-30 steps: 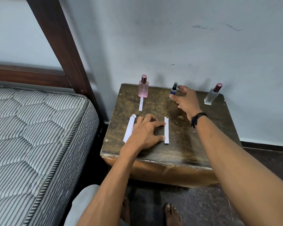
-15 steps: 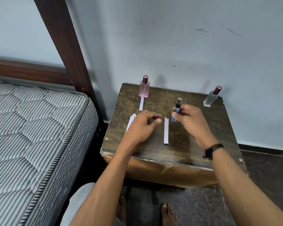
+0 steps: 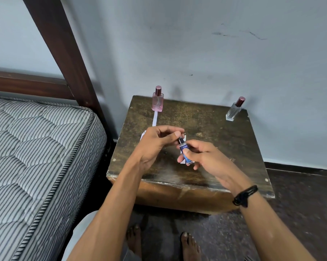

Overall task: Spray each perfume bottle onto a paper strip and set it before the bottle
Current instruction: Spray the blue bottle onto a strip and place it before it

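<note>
A worn dark table (image 3: pixel 206 117) stands against a scuffed grey wall (image 3: pixel 196 44), with a striped mattress (image 3: pixel 36 147) at its 9 o'clock. Over the table's middle the right hand (image 3: pixel 207 160) grips the blue bottle (image 3: pixel 185 154) and the left hand (image 3: pixel 155 144) pinches its cap (image 3: pixel 181 141). The pink bottle (image 3: pixel 158 100) stands at 11 with a strip (image 3: pixel 155 120) before it, and the clear bottle (image 3: pixel 233 111) stands at 1.

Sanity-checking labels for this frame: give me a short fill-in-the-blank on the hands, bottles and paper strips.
1. The body of the blue bottle is gripped by the ___ hand.
2. The left hand pinches that bottle's ___.
3. Of the two bottles standing at the back of the table, only the ___ one has a paper strip right before it.

Missing words: right; cap; pink.
</note>
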Motion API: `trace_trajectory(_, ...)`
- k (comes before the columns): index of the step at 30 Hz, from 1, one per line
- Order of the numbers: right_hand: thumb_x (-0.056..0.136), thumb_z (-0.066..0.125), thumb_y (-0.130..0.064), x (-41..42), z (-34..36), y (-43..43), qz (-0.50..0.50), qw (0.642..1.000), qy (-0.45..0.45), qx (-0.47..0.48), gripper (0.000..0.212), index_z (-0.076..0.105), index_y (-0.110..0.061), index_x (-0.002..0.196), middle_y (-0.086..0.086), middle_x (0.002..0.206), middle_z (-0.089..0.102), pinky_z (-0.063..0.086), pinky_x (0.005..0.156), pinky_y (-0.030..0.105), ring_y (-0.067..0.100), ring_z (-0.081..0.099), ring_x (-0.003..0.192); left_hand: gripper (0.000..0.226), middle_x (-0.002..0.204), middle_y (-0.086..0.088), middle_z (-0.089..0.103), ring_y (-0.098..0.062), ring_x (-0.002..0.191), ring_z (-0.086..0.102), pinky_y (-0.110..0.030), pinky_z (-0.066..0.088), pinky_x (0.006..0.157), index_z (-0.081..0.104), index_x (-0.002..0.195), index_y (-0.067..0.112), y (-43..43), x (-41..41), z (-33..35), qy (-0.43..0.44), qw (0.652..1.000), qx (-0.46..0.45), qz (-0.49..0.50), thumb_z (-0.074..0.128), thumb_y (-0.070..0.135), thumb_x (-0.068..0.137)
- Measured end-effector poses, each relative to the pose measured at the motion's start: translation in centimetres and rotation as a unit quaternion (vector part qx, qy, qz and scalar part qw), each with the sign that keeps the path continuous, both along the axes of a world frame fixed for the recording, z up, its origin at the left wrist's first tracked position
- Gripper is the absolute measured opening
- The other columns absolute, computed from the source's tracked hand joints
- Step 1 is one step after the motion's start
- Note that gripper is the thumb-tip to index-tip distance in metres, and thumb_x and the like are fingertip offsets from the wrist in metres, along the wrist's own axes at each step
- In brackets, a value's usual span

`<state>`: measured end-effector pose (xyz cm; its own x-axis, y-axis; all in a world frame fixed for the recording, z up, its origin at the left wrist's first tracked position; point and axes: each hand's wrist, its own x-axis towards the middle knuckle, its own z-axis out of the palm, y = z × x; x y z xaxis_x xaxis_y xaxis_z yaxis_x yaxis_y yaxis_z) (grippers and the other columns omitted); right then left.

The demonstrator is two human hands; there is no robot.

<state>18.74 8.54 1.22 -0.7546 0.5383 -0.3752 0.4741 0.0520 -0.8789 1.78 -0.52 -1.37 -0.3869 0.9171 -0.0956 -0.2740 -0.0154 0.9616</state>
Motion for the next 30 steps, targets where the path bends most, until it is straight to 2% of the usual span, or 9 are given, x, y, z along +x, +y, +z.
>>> trace_trajectory(3, 0.107, 0.054, -0.019, -0.1, -0.2, 0.2, 0.003, 1.000, 0.006, -0.001, 0.020, 0.070, -0.024, 0.120, 0.001, 0.095, 0.080, 0.044, 0.072, 0.027, 0.014, 0.066, 0.091, 0.018, 0.100, -0.016, 0.075, -0.020, 0.092, 0.070, -0.027, 0.058, 0.084, 0.074, 0.107, -0.001, 0.1, -0.1, -0.3, -0.016, 1.000, -0.007, 0.009, 0.069, 0.002, 0.090)
trace_trajectory(9, 0.107, 0.053, -0.017, -1.0, -1.3, 0.7, 0.020, 1.000, 0.000, 0.010, 0.018, 0.069, -0.022, 0.114, -0.003, 0.081, 0.077, 0.044, 0.071, 0.028, 0.010, 0.061, 0.078, 0.014, 0.096, -0.016, 0.075, -0.026, 0.085, 0.071, -0.023, 0.061, 0.072, 0.074, 0.103, -0.002, 0.0, -0.5, -0.3, -0.027, 0.998, -0.035, 0.036, 0.068, 0.001, 0.091)
trace_trajectory(19, 0.108, 0.052, -0.015, -1.7, -2.1, 0.6, 0.013, 0.999, 0.022, 0.022, 0.017, 0.066, -0.025, 0.107, -0.006, 0.069, 0.070, 0.041, 0.066, 0.026, 0.011, 0.056, 0.068, 0.010, 0.083, -0.007, 0.076, -0.014, 0.075, 0.072, -0.019, 0.059, 0.065, 0.073, 0.098, -0.001, 0.3, -0.2, -0.3, -0.028, 0.995, -0.045, 0.079, 0.066, 0.003, 0.093)
trace_trajectory(25, 0.108, 0.052, -0.017, -1.9, -2.0, 0.6, 0.005, 0.999, 0.016, 0.037, 0.016, 0.065, -0.026, 0.108, -0.007, 0.067, 0.069, 0.041, 0.068, 0.030, 0.014, 0.055, 0.070, 0.010, 0.082, -0.007, 0.075, -0.011, 0.076, 0.071, -0.019, 0.058, 0.070, 0.074, 0.097, -0.004, 0.5, -0.1, -0.4, -0.005, 0.994, -0.045, 0.100, 0.067, 0.000, 0.091)
trace_trajectory(28, 0.106, 0.053, -0.021, -1.3, -2.0, 0.5, 0.034, 0.994, -0.028, 0.095, 0.014, 0.065, -0.027, 0.110, -0.011, 0.069, 0.069, 0.042, 0.072, 0.036, 0.014, 0.055, 0.072, 0.007, 0.079, -0.008, 0.075, -0.015, 0.073, 0.069, -0.020, 0.058, 0.071, 0.074, 0.093, -0.003, 0.2, -1.4, -0.5, -0.001, 0.986, -0.040, 0.161, 0.068, -0.002, 0.090)
trace_trajectory(30, 0.106, 0.053, -0.019, -0.7, -1.7, 0.4, 0.035, 0.996, -0.022, 0.078, 0.014, 0.066, -0.023, 0.111, -0.011, 0.069, 0.069, 0.043, 0.072, 0.034, 0.014, 0.055, 0.073, 0.006, 0.073, -0.007, 0.074, -0.016, 0.069, 0.068, -0.020, 0.058, 0.071, 0.073, 0.093, -0.003, -0.3, -3.0, -0.3, -0.017, 0.981, -0.023, 0.193, 0.068, -0.002, 0.090)
